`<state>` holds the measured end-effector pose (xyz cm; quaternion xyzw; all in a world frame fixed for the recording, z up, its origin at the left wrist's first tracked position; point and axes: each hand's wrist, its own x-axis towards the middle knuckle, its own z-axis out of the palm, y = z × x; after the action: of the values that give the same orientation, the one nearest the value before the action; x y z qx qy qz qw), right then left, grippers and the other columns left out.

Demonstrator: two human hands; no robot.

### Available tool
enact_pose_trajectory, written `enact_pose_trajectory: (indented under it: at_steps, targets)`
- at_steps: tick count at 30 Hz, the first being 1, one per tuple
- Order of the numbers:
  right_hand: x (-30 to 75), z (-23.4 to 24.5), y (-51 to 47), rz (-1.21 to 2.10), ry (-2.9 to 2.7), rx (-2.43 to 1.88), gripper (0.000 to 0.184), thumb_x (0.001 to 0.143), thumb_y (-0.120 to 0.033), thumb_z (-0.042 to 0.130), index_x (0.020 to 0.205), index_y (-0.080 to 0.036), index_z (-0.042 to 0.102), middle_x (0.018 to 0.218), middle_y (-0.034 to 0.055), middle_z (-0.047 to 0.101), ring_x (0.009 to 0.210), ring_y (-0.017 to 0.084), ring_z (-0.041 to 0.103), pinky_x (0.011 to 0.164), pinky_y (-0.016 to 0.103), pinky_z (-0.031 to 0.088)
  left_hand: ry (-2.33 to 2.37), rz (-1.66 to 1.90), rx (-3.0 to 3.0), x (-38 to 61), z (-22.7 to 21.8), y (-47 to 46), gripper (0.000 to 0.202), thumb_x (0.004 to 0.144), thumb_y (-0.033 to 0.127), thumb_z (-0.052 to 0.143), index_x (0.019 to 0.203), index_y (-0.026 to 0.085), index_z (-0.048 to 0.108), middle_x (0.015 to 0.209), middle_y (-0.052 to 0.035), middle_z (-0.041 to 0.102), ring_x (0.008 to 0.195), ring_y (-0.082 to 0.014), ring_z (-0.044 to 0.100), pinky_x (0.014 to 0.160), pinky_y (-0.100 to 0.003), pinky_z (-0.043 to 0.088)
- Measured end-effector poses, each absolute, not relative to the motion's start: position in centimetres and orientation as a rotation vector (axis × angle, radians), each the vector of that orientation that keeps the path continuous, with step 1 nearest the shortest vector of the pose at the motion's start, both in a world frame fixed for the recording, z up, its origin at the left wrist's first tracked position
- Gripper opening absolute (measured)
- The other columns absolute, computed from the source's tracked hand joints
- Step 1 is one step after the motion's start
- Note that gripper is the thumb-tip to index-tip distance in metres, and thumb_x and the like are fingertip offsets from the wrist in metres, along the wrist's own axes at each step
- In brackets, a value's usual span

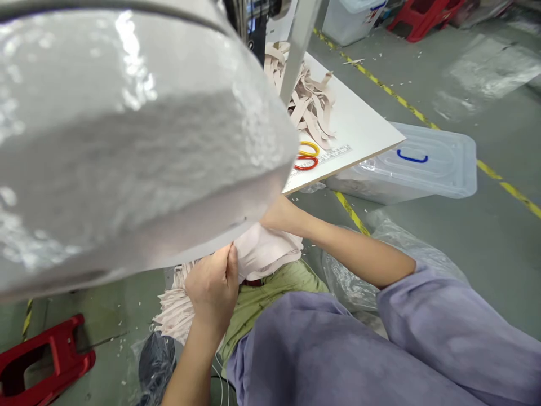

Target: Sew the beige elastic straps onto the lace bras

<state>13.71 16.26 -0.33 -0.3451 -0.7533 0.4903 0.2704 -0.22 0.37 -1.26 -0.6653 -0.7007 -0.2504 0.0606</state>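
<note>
A large, glossy white machine body (177,141) fills the upper left of the view, very close to the camera. Just below its lower edge, my left hand (213,282) is closed, with thumb and forefinger pinched on the edge of a pale pink fabric piece (266,248). That fabric hangs down over my lap. My right hand (276,214) reaches under the machine body at the fabric's far side, and its fingers are hidden there. Beside my left hand hangs a bunch of pale pink fabric strips (175,310).
On the white tabletop (359,127) lie a heap of beige strips (315,104), scissors with yellow and red handles (307,162) and a clear ruler (336,152). A lidded plastic bin (439,166) is at right. A red stool (54,361) stands lower left.
</note>
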Motion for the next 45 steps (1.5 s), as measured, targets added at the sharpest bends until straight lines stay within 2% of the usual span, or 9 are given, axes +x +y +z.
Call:
enact_pose_trajectory:
  at_steps: [5, 9, 12, 18, 27, 34, 42, 45]
  targets:
    - [13.7, -0.7, 16.3, 1.297, -2.008, -0.873, 0.012, 0.084, -0.025, 0.055, 0.093, -0.018, 0.060, 0.061, -0.0046, 0.051, 0.063, 0.015, 0.046, 0.065, 0.028, 0.036, -2.055, -0.739, -2.019, -0.1, -1.1, 0.5, 0.024, 0.096, 0.025, 0.055, 0.109, 0.018, 0.075, 0.092, -0.0059, 0.079, 0.061, -0.0131, 0.067, 0.054, -0.025, 0.036]
    - [13.8, -1.0, 16.3, 1.303, -1.999, -0.865, 0.018, 0.088, -0.032, 0.056, 0.098, -0.019, 0.063, 0.064, -0.0047, 0.053, 0.063, 0.013, 0.048, 0.065, 0.027, 0.036, -2.017, -0.701, -2.043, -0.3, -1.0, 0.3, 0.024, 0.096, 0.024, 0.057, 0.111, 0.018, 0.074, 0.088, -0.0044, 0.079, 0.061, -0.0132, 0.067, 0.054, -0.025, 0.037]
    - [13.8, -1.2, 16.4, 1.316, -1.989, -0.863, 0.020, 0.087, -0.037, 0.059, 0.094, -0.019, 0.065, 0.064, -0.0051, 0.053, 0.062, 0.011, 0.047, 0.063, 0.025, 0.034, -1.998, -0.674, -1.989, -0.6, -1.0, 0.1, 0.023, 0.095, 0.024, 0.057, 0.111, 0.018, 0.074, 0.086, -0.0044, 0.079, 0.062, -0.0137, 0.068, 0.056, -0.025, 0.039]
    - [13.8, -1.5, 16.3, 1.275, -1.959, -0.941, 0.014, 0.085, -0.031, 0.060, 0.087, -0.018, 0.065, 0.060, -0.0063, 0.052, 0.058, 0.009, 0.043, 0.060, 0.024, 0.030, -1.954, -0.670, -2.021, -1.0, -0.8, 0.0, 0.021, 0.095, 0.023, 0.058, 0.108, 0.018, 0.074, 0.090, -0.0053, 0.079, 0.066, -0.0142, 0.069, 0.059, -0.024, 0.042]
    - [14.1, -1.0, 16.2, 1.286, -1.964, -0.994, 0.016, 0.085, -0.034, 0.062, 0.087, -0.018, 0.066, 0.060, -0.0059, 0.050, 0.058, 0.009, 0.042, 0.061, 0.025, 0.027, -1.920, -0.728, -2.031, -1.2, -0.8, 0.0, 0.020, 0.094, 0.023, 0.060, 0.107, 0.019, 0.074, 0.083, -0.0046, 0.078, 0.065, -0.0134, 0.068, 0.059, -0.024, 0.043]
    - [14.9, -1.1, 16.5, 1.225, -1.988, -0.953, 0.017, 0.085, -0.034, 0.063, 0.088, -0.018, 0.067, 0.065, -0.0044, 0.056, 0.061, 0.009, 0.046, 0.062, 0.025, 0.028, -1.856, -0.702, -2.077, -0.9, -0.7, 0.7, 0.019, 0.094, 0.022, 0.060, 0.105, 0.019, 0.074, 0.080, -0.0030, 0.077, 0.061, -0.0111, 0.066, 0.056, -0.022, 0.040]
    - [15.8, -1.0, 17.0, 1.169, -2.042, -0.876, 0.016, 0.087, -0.032, 0.061, 0.088, -0.016, 0.065, 0.071, -0.0017, 0.059, 0.067, 0.011, 0.047, 0.065, 0.025, 0.028, -1.862, -0.667, -2.084, -0.4, -0.7, 1.3, 0.019, 0.093, 0.023, 0.060, 0.104, 0.019, 0.076, 0.062, -0.0005, 0.069, 0.052, -0.0104, 0.057, 0.052, -0.023, 0.034]
    - [16.0, -1.4, 17.2, 1.155, -2.041, -0.854, 0.015, 0.086, -0.031, 0.060, 0.088, -0.016, 0.064, 0.073, -0.0016, 0.060, 0.067, 0.011, 0.047, 0.065, 0.025, 0.028, -1.881, -0.656, -2.077, -0.4, -0.8, 1.3, 0.019, 0.093, 0.023, 0.061, 0.105, 0.021, 0.076, 0.067, -0.0016, 0.072, 0.053, -0.0107, 0.057, 0.052, -0.023, 0.034]
